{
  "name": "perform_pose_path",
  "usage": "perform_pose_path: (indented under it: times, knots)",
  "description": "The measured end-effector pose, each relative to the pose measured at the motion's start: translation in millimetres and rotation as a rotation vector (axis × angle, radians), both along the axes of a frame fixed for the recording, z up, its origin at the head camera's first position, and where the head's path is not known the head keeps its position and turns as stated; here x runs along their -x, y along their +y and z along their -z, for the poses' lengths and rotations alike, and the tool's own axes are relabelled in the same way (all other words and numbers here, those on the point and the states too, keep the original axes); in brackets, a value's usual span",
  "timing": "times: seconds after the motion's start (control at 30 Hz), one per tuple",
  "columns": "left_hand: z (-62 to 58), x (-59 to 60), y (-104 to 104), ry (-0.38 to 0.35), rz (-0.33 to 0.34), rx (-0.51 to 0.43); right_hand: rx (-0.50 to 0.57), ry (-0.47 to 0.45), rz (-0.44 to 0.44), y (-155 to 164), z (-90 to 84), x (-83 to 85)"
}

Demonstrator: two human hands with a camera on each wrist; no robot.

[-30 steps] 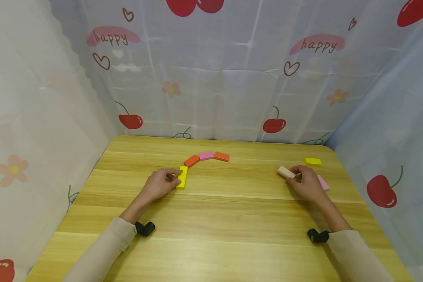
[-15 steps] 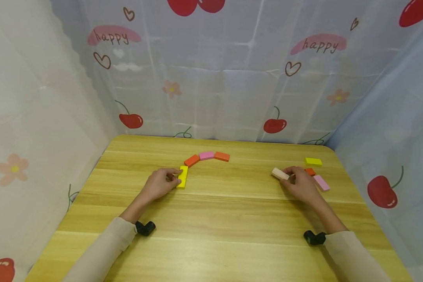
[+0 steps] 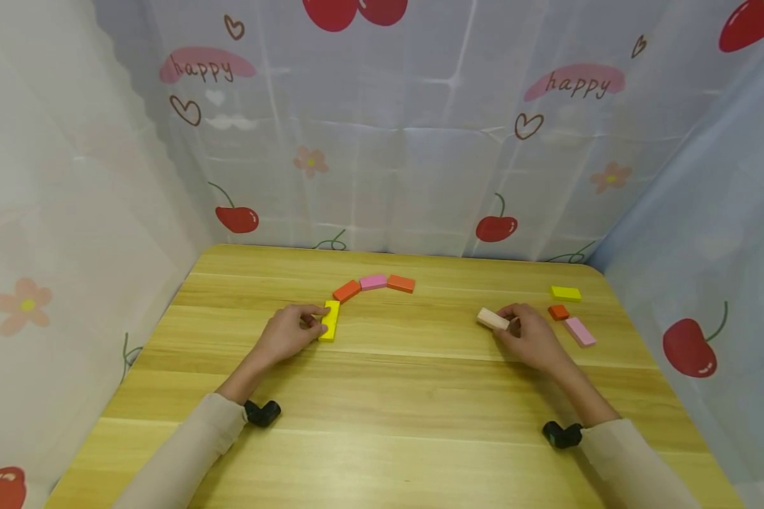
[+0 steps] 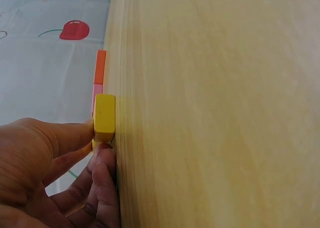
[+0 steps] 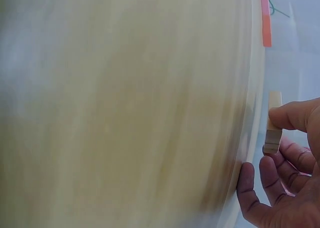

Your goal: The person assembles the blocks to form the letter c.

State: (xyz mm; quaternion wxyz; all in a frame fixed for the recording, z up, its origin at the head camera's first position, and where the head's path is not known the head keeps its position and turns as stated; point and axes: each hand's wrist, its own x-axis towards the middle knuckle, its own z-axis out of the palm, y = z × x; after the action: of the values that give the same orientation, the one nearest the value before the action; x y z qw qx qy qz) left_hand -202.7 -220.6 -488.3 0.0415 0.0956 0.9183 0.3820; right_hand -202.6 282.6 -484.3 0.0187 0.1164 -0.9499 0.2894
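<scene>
In the head view my left hand (image 3: 288, 332) pinches a yellow wooden block (image 3: 330, 320) that lies on the table, thumb and fingertips at its left side. The left wrist view shows the yellow block's end (image 4: 105, 113) between thumb and fingers. Beyond it, an orange-red block (image 3: 346, 290), a pink block (image 3: 373, 282) and an orange block (image 3: 401, 283) form a curved row. My right hand (image 3: 532, 338) holds a plain wood-coloured block (image 3: 492, 319) between thumb and fingers. The right wrist view has this plain block (image 5: 273, 140) end-on, with the other fingers loosely bent below.
Right of my right hand lie a yellow block (image 3: 566, 293), a small-looking red-orange block (image 3: 558, 312) and a pink block (image 3: 579, 331). The wooden table (image 3: 407, 424) is bordered at its back and sides by a printed curtain (image 3: 388, 162).
My right hand has carried the plain block leftward, away from the blocks at the right, so the red-orange and pink ones show fully. The left hand stays on the yellow block.
</scene>
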Motion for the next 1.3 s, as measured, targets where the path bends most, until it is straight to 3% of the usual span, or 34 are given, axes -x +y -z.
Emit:
perform_pose_path:
  times: [0.33,0.93,1.3]
  knots:
    - [0.7,-1.1,-0.7,0.0,0.005,-0.002,-0.009,-0.03,-0.018,-16.7,-2.1,-4.6]
    - [4.9,-0.1,-1.9,0.003,0.003,-0.011,0.009,0.025,-0.107,-43.4,0.3,-11.4]
    - [2.8,-0.2,-0.7,0.008,0.004,-0.012,0.003,0.013,-0.13,-58.8,0.2,-15.2]
